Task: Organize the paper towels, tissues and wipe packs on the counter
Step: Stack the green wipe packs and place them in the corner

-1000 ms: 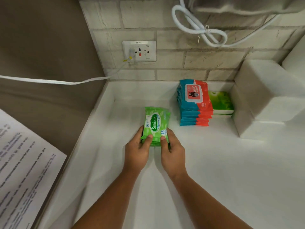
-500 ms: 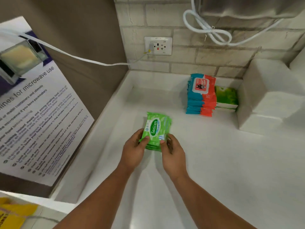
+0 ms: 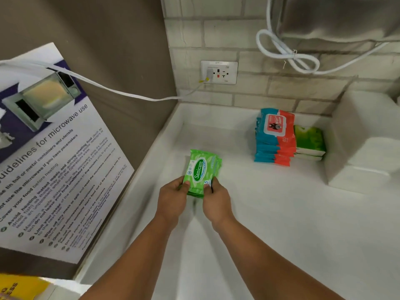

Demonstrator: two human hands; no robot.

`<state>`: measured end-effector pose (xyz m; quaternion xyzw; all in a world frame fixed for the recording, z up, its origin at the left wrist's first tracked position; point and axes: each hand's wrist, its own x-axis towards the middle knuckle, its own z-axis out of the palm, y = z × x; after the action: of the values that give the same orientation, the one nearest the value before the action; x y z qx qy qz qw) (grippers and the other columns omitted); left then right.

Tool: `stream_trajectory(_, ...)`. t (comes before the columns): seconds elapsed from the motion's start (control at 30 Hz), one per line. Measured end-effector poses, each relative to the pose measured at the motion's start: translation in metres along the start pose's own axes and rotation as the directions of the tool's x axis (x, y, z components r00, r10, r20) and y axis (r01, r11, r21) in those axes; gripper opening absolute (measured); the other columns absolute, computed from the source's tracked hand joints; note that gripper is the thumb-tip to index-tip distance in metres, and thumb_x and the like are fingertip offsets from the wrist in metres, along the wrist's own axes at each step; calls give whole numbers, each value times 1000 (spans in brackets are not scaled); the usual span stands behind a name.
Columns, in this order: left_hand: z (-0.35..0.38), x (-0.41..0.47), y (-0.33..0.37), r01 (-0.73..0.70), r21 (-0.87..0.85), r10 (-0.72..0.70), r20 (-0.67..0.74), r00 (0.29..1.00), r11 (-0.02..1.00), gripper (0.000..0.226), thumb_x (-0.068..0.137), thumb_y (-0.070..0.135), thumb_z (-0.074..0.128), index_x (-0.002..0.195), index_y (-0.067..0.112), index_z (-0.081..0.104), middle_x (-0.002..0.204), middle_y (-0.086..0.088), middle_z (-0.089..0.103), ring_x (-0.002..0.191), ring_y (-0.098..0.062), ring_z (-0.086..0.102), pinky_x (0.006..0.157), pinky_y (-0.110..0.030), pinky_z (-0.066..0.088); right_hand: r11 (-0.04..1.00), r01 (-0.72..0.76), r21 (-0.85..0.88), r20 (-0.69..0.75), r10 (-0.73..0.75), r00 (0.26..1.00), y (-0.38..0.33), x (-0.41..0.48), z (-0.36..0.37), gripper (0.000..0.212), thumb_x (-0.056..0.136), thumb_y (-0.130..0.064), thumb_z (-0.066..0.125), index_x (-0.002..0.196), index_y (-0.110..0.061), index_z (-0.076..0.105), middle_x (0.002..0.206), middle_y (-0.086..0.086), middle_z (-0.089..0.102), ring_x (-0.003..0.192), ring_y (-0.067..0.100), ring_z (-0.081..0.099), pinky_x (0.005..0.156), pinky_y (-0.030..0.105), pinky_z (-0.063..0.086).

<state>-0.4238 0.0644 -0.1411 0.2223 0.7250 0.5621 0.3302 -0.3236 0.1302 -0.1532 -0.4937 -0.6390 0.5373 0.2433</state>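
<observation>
Here both hands hold a small stack of green Sanicare wipe packs [image 3: 202, 172] over the white surface [image 3: 270, 230], toward its left side and in the middle of its depth. The left hand [image 3: 173, 198] grips the stack's near left corner with the thumb on top. The right hand [image 3: 216, 200] pinches the near right corner, its thumb also on the top pack. The stack's long side runs from near to far, and the top label faces up. I cannot tell whether its far end rests on the surface or is lifted.

Well apart, at the far right, a stack of blue-and-red wipe packs [image 3: 275, 137] stands against the brick wall [image 3: 270, 92]. Green tissue packs [image 3: 309, 140] lie just beside it on its right. Farther right, white paper towel bundles [image 3: 363, 144] are piled against the wall.

A wall socket [image 3: 219, 72] sits above the far edge, with a white cable [image 3: 129, 95] running off to the left. A microwave guidelines poster [image 3: 54, 165] hangs on the left.
</observation>
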Motion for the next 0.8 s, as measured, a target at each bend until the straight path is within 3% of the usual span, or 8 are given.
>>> stream_trajectory(0.2, 3, 66, 5, -16, 41, 19, -73, 997, 999, 24, 102, 17, 58, 113, 26, 78, 101, 7, 80, 96, -12, 74, 89, -28, 55, 999, -35, 26, -1, 35, 999, -28, 54, 14, 25, 101, -19, 43, 117, -15, 63, 108, 6, 71, 98, 26, 66, 91, 46, 55)
stream_trajectory(0.37, 11, 117, 14, -26, 62, 34, -123, 992, 998, 25, 102, 16, 58, 121, 17, 75, 98, 4, 75, 86, -11, 68, 72, -19, 48, 998, -47, 30, -6, 47, 999, -40, 103, 25, 28, 100, -19, 43, 119, -16, 64, 108, 7, 72, 98, 31, 67, 89, 48, 56)
stream_trajectory(0.5, 17, 150, 19, -21, 102, 35, -138, 990, 995, 27, 101, 20, 60, 124, 18, 74, 99, 5, 74, 90, -14, 68, 80, -22, 47, 996, -42, 77, -18, 44, 999, -48, 133, 29, 30, 101, -17, 43, 123, -14, 64, 113, 8, 72, 101, 29, 67, 93, 44, 55)
stream_trajectory(0.6, 21, 174, 23, -9, 91, 19, -115, 993, 996, 27, 100, 23, 61, 123, 19, 74, 105, 3, 77, 96, -17, 71, 86, -28, 54, 995, -40, 91, -26, 43, 999, -54, 153, 28, 32, 99, -15, 43, 121, -13, 66, 112, 9, 73, 101, 31, 67, 89, 42, 55)
stream_trajectory(0.67, 24, 186, 25, -4, 84, 11, -89, 996, 996, 26, 99, 24, 61, 122, 19, 74, 105, 2, 78, 99, -19, 73, 92, -33, 57, 993, -44, 111, -32, 48, 998, -57, 162, 27, 31, 99, -14, 42, 119, -13, 67, 110, 7, 73, 97, 27, 67, 83, 37, 54)
stream_trajectory(0.8, 29, 198, 31, -2, 83, 9, -88, 996, 997, 25, 101, 27, 62, 120, 22, 75, 104, 3, 78, 97, -17, 72, 91, -33, 57, 989, -43, 144, -24, 47, 999, -59, 176, 21, 29, 101, -13, 42, 116, -12, 67, 108, 3, 73, 84, 15, 63, 65, 21, 46)
